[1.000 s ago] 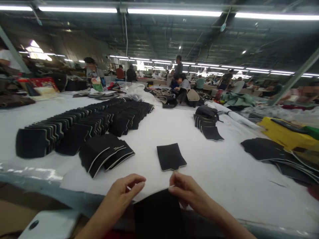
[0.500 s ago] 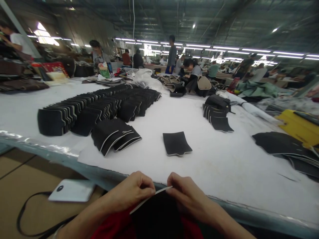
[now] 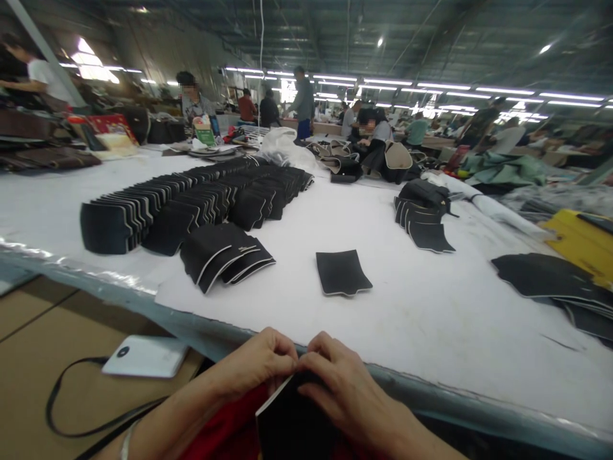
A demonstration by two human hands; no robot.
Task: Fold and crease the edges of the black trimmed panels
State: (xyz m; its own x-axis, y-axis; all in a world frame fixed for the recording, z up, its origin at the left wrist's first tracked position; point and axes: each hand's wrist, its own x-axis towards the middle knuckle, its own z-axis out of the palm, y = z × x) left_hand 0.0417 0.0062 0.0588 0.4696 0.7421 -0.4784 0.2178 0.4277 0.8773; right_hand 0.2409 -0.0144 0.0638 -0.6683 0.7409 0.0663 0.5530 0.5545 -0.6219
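Close to my body, below the table's front edge, I hold a black leather-like panel [image 3: 292, 425] with a pale edge. My left hand [image 3: 261, 358] pinches its upper edge with thumb and fingertips. Right beside it, my right hand [image 3: 342, 386] grips the same edge, its fingers bent over the panel's face. The two hands nearly touch at the panel's top. A single similar black panel [image 3: 342, 273] lies flat on the white tabletop [image 3: 287, 300] ahead of them. To its left rests a small fanned pile of black panels [image 3: 225, 255].
Long rows of overlapping black panels [image 3: 191, 198] stretch back on the left. More panels [image 3: 426, 223] lie at the right, near a yellow bin [image 3: 582, 243]. A white phone [image 3: 146, 356] sits on a brown surface at lower left. Several people work in the background.
My right hand has shifted left along the panel's edge, close to my left hand, and the panel has turned. The view has tilted slightly. A person in the background has moved left.
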